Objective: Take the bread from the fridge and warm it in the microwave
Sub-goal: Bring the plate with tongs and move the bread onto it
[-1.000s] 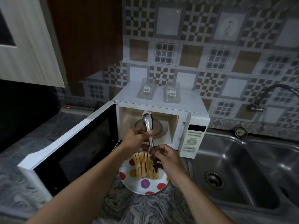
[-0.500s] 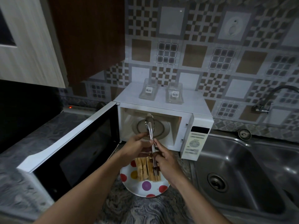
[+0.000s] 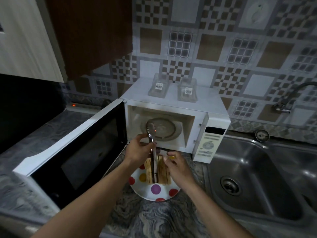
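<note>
A: So, where is the bread?

B: Standing in slices on the dotted plate, which sits on the counter just in front of the microwave.

A: Is the microwave open?

B: Yes, the door is swung wide to the left and the turntable is bare.

A: And the hands?

B: The left hand pinches the tongs near the middle. They stand almost upright with their arms close together and the lower end down among the slices.

A: The right one?

B: The right hand is just beside the bread with its fingers loosely bent, gripping nothing. I can't tell whether it touches a slice.

A: Anything else?

B: Two clear tubs are on top of the microwave, and there's a sink to the right.
</note>
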Demonstrator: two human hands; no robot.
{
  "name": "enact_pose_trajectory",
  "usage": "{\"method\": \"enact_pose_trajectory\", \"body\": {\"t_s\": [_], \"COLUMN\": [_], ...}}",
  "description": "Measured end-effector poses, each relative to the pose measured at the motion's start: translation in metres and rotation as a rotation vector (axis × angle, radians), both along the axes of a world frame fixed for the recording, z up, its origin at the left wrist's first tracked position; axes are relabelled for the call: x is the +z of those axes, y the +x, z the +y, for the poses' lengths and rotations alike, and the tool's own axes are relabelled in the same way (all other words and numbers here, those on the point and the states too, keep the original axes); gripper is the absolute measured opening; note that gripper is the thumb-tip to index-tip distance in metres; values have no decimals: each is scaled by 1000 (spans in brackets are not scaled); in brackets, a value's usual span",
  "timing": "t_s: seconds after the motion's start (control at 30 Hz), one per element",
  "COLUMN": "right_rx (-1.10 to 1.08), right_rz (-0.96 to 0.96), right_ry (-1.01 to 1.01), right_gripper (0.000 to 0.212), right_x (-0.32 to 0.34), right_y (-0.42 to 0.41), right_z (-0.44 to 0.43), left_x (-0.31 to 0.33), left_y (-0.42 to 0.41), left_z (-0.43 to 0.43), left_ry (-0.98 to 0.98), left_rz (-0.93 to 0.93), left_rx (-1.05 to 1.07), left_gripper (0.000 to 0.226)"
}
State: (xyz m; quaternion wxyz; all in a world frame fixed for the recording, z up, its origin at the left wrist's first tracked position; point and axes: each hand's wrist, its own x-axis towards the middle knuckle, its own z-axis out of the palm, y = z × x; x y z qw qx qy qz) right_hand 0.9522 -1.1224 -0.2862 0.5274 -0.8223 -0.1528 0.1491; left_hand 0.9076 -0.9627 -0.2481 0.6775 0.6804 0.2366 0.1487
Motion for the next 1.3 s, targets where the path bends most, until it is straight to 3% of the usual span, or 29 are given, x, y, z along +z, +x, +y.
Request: {"method": "enact_pose_trajectory", "body": {"t_s": [0.13, 0.23, 0.3, 0.53, 0.6, 0.67, 0.73, 0.77, 0.9, 0.97, 1.13, 1.3], "right_rx": [-16, 2, 26, 160, 210, 275, 298, 302, 320, 335, 338, 333], "right_rz": [-95, -187, -215, -249, -277, -311, -322, -323, -341, -354, -355, -316], "right_ry": [-243, -371, -446, -665, -782, -879, -939, -962, -1010, -1016, -1017, -1005], "right_gripper": [28, 31, 35, 61, 64, 63, 64, 66, 65, 63, 61, 63], "right_x": [-6, -16, -26, -68, -79, -89, -97, -100, -110, -114, -118, -115], "right_y": [14, 25, 32, 57, 61, 62, 61, 61, 61, 62, 64, 62], "right_z": [-7, -10, -12, -19, -20, -20, -20, -19, -20, -22, -24, -21], "left_x": [-5, -13, -18, -33, -42, -51, -63, -71, -100, -115, -134, -110], "left_y": [-8, -17, -22, -31, -29, -26, -22, -19, -13, -10, -5, -8], "left_z": [12, 16, 17, 10, 9, 9, 13, 16, 26, 29, 35, 21], "left_ry": [307, 427, 467, 480, 474, 487, 521, 525, 555, 587, 578, 603], "left_rz": [128, 174, 216, 262, 282, 299, 344, 372, 427, 467, 555, 575], "left_rx": [92, 162, 175, 158, 105, 53, 23, 32, 105, 94, 120, 139], "left_gripper": [46, 30, 15, 31, 27, 9, 15, 13, 57, 66, 64, 46]}}
